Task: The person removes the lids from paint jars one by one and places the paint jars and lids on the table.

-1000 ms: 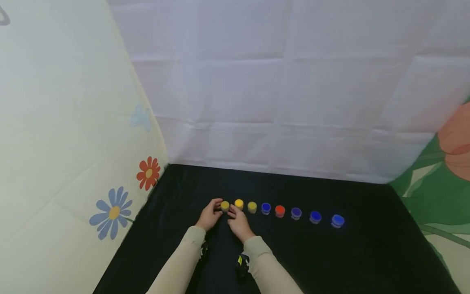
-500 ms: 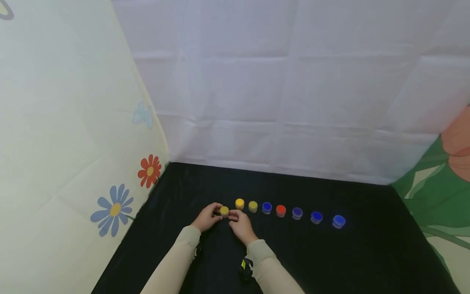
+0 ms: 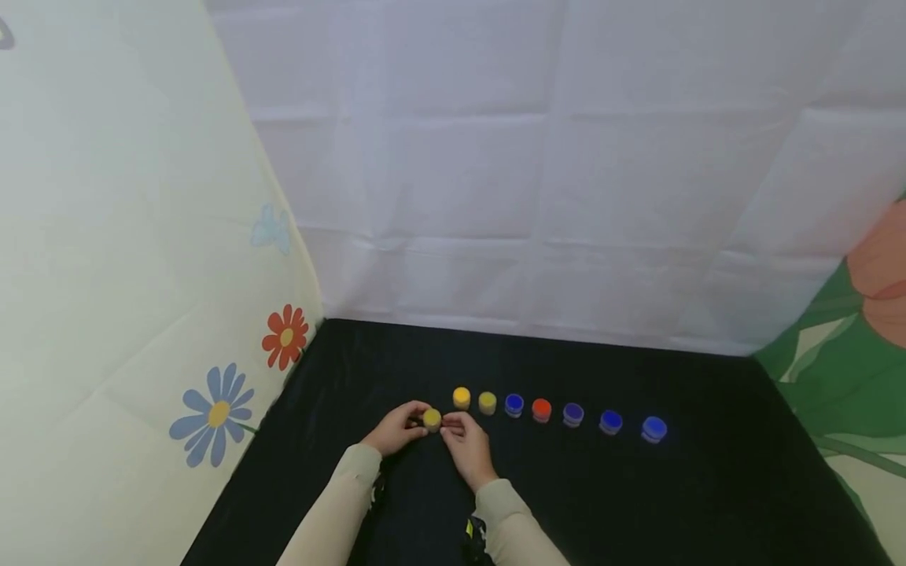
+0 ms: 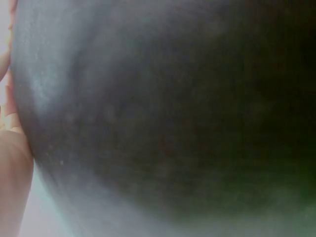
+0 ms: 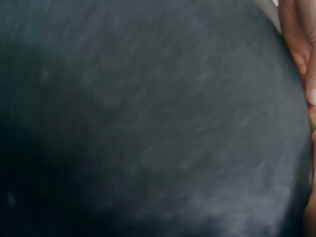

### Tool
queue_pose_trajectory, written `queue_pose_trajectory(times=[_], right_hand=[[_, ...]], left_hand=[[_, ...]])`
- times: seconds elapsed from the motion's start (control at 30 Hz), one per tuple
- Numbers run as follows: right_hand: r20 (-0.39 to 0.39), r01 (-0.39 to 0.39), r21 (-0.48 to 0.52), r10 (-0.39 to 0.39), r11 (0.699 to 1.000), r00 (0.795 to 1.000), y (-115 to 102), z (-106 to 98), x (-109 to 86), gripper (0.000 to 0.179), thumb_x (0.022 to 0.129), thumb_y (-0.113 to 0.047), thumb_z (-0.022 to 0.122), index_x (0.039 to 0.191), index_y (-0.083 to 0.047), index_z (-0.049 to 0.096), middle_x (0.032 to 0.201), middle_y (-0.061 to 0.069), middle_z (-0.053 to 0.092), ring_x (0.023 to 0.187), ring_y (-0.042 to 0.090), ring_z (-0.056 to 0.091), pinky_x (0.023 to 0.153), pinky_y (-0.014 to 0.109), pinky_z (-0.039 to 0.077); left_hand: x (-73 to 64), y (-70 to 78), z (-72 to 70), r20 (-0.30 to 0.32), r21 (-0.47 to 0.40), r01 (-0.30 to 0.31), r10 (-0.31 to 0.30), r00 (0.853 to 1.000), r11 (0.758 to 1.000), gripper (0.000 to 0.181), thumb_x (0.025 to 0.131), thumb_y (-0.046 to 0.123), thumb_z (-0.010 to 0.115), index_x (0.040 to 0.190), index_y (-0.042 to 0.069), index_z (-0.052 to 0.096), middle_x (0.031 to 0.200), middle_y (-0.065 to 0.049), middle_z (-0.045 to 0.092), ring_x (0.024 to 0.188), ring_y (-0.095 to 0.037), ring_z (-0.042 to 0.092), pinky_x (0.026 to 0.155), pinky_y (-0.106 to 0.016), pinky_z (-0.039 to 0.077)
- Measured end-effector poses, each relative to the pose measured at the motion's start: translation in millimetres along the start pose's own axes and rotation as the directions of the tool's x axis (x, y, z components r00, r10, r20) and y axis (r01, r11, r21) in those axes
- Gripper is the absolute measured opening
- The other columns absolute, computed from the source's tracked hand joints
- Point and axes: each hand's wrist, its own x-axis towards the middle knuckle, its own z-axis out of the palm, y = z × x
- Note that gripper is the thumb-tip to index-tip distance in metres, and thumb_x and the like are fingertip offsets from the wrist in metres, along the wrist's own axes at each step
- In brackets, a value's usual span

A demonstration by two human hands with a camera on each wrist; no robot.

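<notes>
A small tub with a dull yellow lid [image 3: 432, 419] is between the two hands, near the left end of a row of similar tubs. My left hand [image 3: 396, 429] holds it from the left, thumb and fingers curled at its side. From the right, my right hand [image 3: 467, 450] pinches at the same tub with its fingertips. In the left wrist view only part of the left hand [image 4: 14, 163] shows at the edge. The right wrist view catches some fingers [image 5: 298, 34] and a yellow sliver of the tub [image 5: 312, 118] at its right edge.
Behind the hands runs a row of tubs: bright yellow [image 3: 462, 398], dull yellow [image 3: 487, 403], blue [image 3: 513, 406], red [image 3: 541, 409], then several blue or purple ones ending at a blue tub [image 3: 654, 429]. Black cloth [image 3: 637, 503] covers the table. A white sheet [image 3: 460, 157] hangs behind.
Both hands have brought the dull yellow tub toward the person, out of the row's left end. The other tubs stay in place.
</notes>
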Motion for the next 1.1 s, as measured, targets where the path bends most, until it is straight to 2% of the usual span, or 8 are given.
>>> queue_pose_trajectory(times=[0.17,0.37,0.53,0.7,0.83,1.0,1.1], right_hand=[[-0.027,0.038,-0.052,-0.039,0.998,0.999,6,-3,-10.0,0.020,0.098,-0.006,0.067,0.116,0.000,0.066,0.113,0.017,0.070,0.101,0.031,0.069,0.086,0.038,0.058],[-0.055,0.097,-0.089,-0.102,0.991,0.993,3,5,-2.1,0.020,0.094,-0.011,0.073,0.113,-0.004,0.068,0.110,0.013,0.070,0.095,0.026,0.070,0.082,0.032,0.059],[-0.086,0.094,-0.091,-0.102,0.991,0.991,0,8,1.7,0.020,0.091,-0.007,0.075,0.110,-0.004,0.069,0.106,0.012,0.070,0.091,0.025,0.070,0.079,0.032,0.059],[-0.071,0.092,-0.103,-0.100,0.990,0.992,1,9,1.6,0.018,0.093,-0.007,0.074,0.110,-0.005,0.070,0.107,0.011,0.070,0.092,0.025,0.070,0.080,0.031,0.059],[-0.064,0.098,-0.104,-0.105,0.990,0.992,1,10,2.2,0.019,0.093,-0.008,0.074,0.111,-0.006,0.069,0.109,0.012,0.069,0.094,0.026,0.069,0.081,0.033,0.059],[-0.058,0.065,-0.103,-0.071,0.993,0.996,1,12,3.2,0.019,0.093,-0.012,0.074,0.112,-0.009,0.069,0.110,0.010,0.068,0.095,0.023,0.069,0.081,0.033,0.059],[-0.055,0.076,-0.115,-0.083,0.990,0.995,2,14,4.5,0.019,0.094,-0.012,0.073,0.112,-0.008,0.069,0.109,0.010,0.067,0.095,0.024,0.069,0.081,0.034,0.059]], left_hand=[[-4.3,-4.9,8.6,0.041,-0.051,-0.012,0.014,0.999,0.999,0.032,0.098,0.006,0.067,0.128,0.000,0.060,0.125,-0.015,0.063,0.114,-0.032,0.062,0.095,-0.043,0.052],[-2.6,-1.8,1.3,0.015,-0.071,-0.015,0.016,1.000,0.997,0.031,0.098,0.004,0.065,0.128,-0.001,0.060,0.123,-0.016,0.065,0.115,-0.034,0.061,0.098,-0.047,0.050],[0.8,0.2,-3.5,0.026,-0.077,0.005,-0.003,1.000,0.997,0.031,0.098,0.003,0.064,0.128,-0.002,0.060,0.124,-0.017,0.065,0.117,-0.034,0.060,0.101,-0.049,0.048],[0.2,-0.9,-3.2,0.030,-0.073,0.036,-0.034,0.999,0.997,0.031,0.098,0.002,0.065,0.128,-0.002,0.061,0.123,-0.015,0.065,0.116,-0.033,0.061,0.101,-0.050,0.048],[1.4,-3.4,-3.8,0.023,-0.085,0.031,-0.029,0.999,0.996,0.030,0.097,0.002,0.066,0.127,-0.002,0.062,0.123,-0.015,0.065,0.116,-0.034,0.060,0.101,-0.052,0.047],[3.2,-6.5,-5.0,0.027,-0.085,0.036,-0.034,0.999,0.996,0.030,0.097,0.002,0.066,0.126,-0.002,0.062,0.124,-0.016,0.065,0.117,-0.034,0.060,0.102,-0.052,0.047],[3.2,-7.2,-7.2,0.031,-0.080,0.022,-0.020,0.999,0.997,0.030,0.097,0.002,0.066,0.127,-0.002,0.062,0.124,-0.017,0.065,0.117,-0.035,0.060,0.102,-0.052,0.047]])
